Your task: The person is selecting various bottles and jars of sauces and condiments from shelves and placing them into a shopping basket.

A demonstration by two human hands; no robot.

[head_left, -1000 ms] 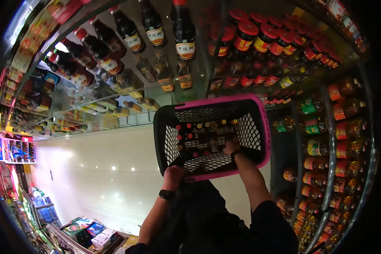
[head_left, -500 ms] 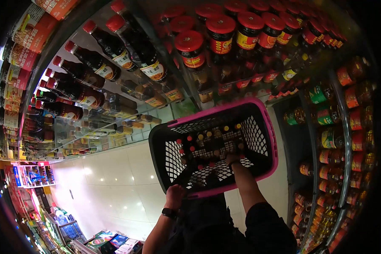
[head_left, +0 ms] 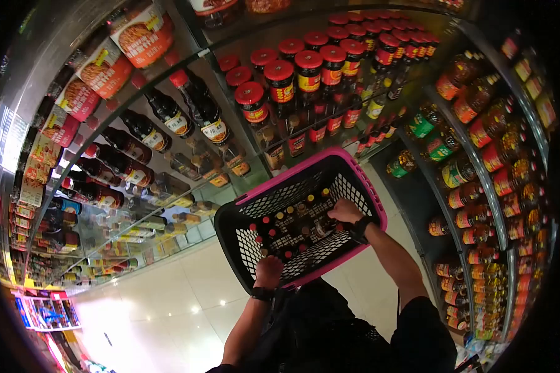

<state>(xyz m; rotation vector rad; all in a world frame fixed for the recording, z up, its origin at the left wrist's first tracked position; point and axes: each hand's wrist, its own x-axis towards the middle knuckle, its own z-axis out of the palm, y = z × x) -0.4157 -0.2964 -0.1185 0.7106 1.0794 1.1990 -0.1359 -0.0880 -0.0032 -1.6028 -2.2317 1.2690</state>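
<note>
A black shopping basket (head_left: 232, 214) with a pink rim is in front of my body, with several small dark bottles (head_left: 286, 239) inside, capped in red and yellow. My left hand (head_left: 269, 271) is closed at the basket's near left corner, over the rim; what its fingers hold, if anything, is hidden. Inside the right part of the basket is my right hand (head_left: 346, 211), its fingers curled together close to a bottle with a pale label (head_left: 322, 227). Whether they grip that bottle cannot be made out.
Glass shelves ahead carry dark sauce bottles (head_left: 202, 112) and red-lidded jars (head_left: 280, 81). Labelled tubs (head_left: 140, 37) line the upper left shelf. On the right, racks hold oil bottles (head_left: 477, 191). Pale floor tiles (head_left: 199, 273) lie below the basket.
My right hand has moved up and right within the basket, from among the bottles. My left hand has shifted slightly inward at the near corner. The view has turned, showing more of the right racks.
</note>
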